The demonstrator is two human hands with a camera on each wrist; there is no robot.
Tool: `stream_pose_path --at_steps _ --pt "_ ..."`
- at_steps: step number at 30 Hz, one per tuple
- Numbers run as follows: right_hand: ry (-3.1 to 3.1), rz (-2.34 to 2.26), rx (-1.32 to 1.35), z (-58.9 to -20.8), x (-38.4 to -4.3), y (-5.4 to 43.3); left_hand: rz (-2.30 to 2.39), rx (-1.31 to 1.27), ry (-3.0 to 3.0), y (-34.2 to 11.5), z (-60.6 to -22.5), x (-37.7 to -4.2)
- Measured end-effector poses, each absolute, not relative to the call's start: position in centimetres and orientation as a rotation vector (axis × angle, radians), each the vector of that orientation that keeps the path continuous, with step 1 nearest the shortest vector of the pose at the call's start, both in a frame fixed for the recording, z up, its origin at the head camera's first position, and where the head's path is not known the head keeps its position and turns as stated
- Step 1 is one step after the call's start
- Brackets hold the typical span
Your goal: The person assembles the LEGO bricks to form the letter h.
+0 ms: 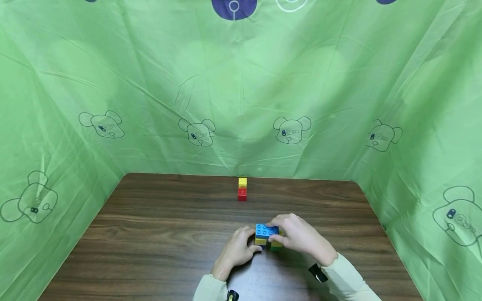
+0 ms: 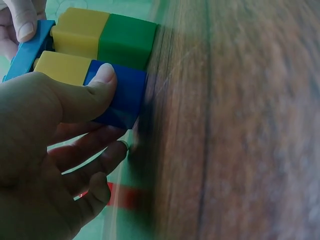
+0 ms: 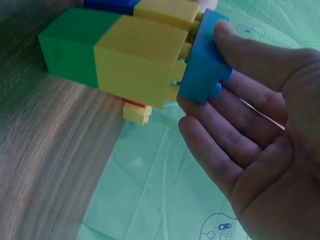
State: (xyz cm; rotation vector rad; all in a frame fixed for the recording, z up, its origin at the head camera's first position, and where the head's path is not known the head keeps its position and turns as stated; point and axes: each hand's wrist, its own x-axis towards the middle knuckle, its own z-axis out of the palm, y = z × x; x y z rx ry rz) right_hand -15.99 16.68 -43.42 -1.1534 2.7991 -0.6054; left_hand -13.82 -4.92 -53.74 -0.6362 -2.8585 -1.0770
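Two short stacks stand side by side: a yellow brick [image 2: 65,67] on a dark blue brick [image 2: 127,95], and another yellow brick [image 3: 140,60] on a green brick [image 3: 72,50]. Across both lies a light blue brick [image 1: 262,230]; in the right wrist view, yellow studs show in a gap below it. My left hand [image 1: 236,248] pinches the dark blue brick, thumb on its near face and fingers partly hidden behind. My right hand [image 1: 301,239] grips the light blue brick at its right end between thumb and fingers.
Farther back on the brown wooden table [image 1: 158,217] are a red brick [image 1: 242,195] and, just beyond it, a small yellow brick [image 1: 242,182]. Green cloth [image 1: 241,92] with printed bear heads rises behind the table and along both sides.
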Motion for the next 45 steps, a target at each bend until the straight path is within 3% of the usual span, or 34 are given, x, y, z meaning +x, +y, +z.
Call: stream_pose_path --at_steps 27,45 --pt "2.875 -0.691 -0.962 -43.1 -15.6 15.6 -0.927 -0.471 -2.917 -4.0 -53.2 -13.3" --pt "2.860 -0.726 -0.901 -43.2 -15.7 15.5 -0.940 -0.528 -2.883 -4.3 -53.3 -13.4"
